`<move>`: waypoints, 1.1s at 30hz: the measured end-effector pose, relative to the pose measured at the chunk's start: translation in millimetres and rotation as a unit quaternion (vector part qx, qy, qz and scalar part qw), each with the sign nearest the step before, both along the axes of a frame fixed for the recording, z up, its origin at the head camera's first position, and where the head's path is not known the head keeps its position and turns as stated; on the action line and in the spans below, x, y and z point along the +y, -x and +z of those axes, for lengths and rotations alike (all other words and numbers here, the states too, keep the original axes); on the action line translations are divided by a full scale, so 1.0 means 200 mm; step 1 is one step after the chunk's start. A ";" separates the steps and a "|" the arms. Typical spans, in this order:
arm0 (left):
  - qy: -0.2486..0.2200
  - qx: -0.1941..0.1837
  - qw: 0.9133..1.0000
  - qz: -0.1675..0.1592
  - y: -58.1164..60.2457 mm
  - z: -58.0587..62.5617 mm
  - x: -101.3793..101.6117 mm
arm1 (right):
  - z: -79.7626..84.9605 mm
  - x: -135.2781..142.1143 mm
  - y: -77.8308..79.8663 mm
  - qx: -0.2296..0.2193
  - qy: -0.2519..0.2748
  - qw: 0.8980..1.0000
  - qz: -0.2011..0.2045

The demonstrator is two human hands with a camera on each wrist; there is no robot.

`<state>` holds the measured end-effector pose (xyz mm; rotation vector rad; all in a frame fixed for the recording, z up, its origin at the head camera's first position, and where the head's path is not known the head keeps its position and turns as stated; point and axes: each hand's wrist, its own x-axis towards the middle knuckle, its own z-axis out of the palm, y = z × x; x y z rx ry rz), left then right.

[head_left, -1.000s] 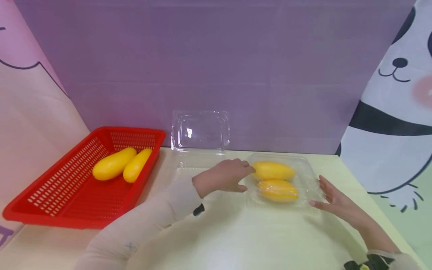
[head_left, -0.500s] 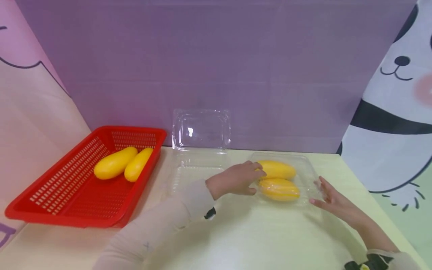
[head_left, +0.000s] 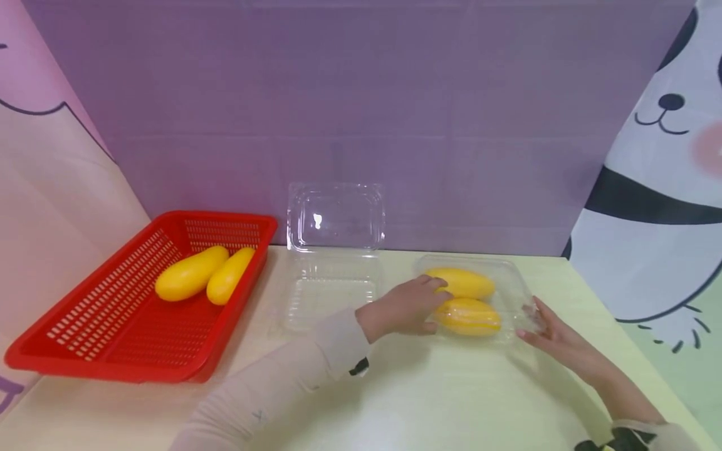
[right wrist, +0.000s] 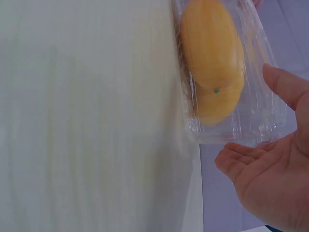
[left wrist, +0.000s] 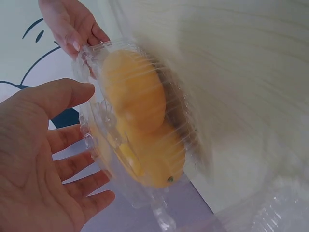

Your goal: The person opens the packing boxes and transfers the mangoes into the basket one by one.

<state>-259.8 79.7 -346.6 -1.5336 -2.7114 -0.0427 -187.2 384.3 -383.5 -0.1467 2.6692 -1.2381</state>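
Two yellow oblong fruits [head_left: 464,284] lie side by side in a shut clear plastic clamshell box [head_left: 510,275] at the right of the table. My left hand [head_left: 407,308] is at the box's left end. In the left wrist view its thumb and spread fingers [left wrist: 72,137] stand right at the lid's edge. My right hand [head_left: 564,341] is at the box's right end. In the right wrist view its thumb [right wrist: 285,84] is near the lid and its fingers lie by the end wall. Neither hand is curled round the box.
An opened clear clamshell [head_left: 333,300] stands left of the filled box, its lid [head_left: 335,219] upright against the purple backdrop [head_left: 361,113]. At the far left is a red plastic basket [head_left: 209,369] with two more yellow fruits [head_left: 192,274]. The pale table [head_left: 429,401] ends at the backdrop.
My left hand has moved right and slightly down, onto the left end of the filled box. My right hand and the box have barely moved.
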 end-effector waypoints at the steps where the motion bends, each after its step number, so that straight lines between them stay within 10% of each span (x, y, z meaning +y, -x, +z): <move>1: -0.001 0.005 1.000 -0.002 0.00 0.00 0.00 | 0.00 -0.01 0.00 -0.001 0.002 1.000 -0.002; 21: 0.062 0.152 0.986 -0.027 -0.03 -0.02 0.07 | -0.01 -0.04 -0.02 0.030 0.009 0.999 -0.007; 33: 0.089 0.127 0.988 -0.010 -0.05 -0.02 0.09 | -0.02 -0.04 -0.02 0.024 0.039 0.999 -0.008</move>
